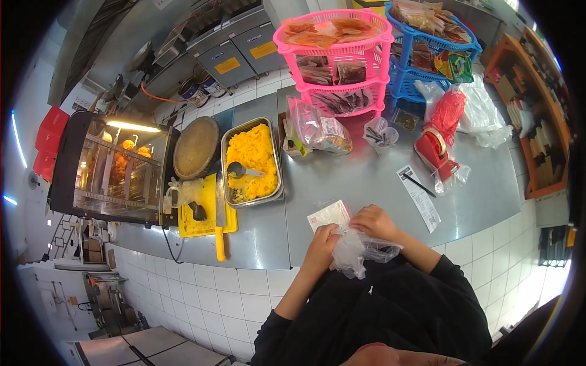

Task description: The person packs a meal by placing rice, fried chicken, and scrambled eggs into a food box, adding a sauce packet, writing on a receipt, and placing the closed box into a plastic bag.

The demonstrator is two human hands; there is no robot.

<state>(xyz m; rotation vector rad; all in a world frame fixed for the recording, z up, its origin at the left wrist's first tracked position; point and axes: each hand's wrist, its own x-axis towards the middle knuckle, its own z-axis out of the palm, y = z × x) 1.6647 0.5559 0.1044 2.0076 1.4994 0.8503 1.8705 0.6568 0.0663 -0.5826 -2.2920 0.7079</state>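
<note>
At the front edge of the steel table, my left hand and my right hand are closed on a thin clear plastic bag. Its loose end hangs toward my body. Just beyond my fingers lies a white packet with red print, partly covered by my left hand and the bag. Whether the packet is inside the bag I cannot tell. To the right, a printed paper slip lies flat with a black pen across it. Behind that stands a red tape dispenser.
Left of me are a metal tray of yellow food with a scoop, a yellow cutting board, a yellow-handled knife and a lit glass cabinet. Pink and blue basket racks stand at the back.
</note>
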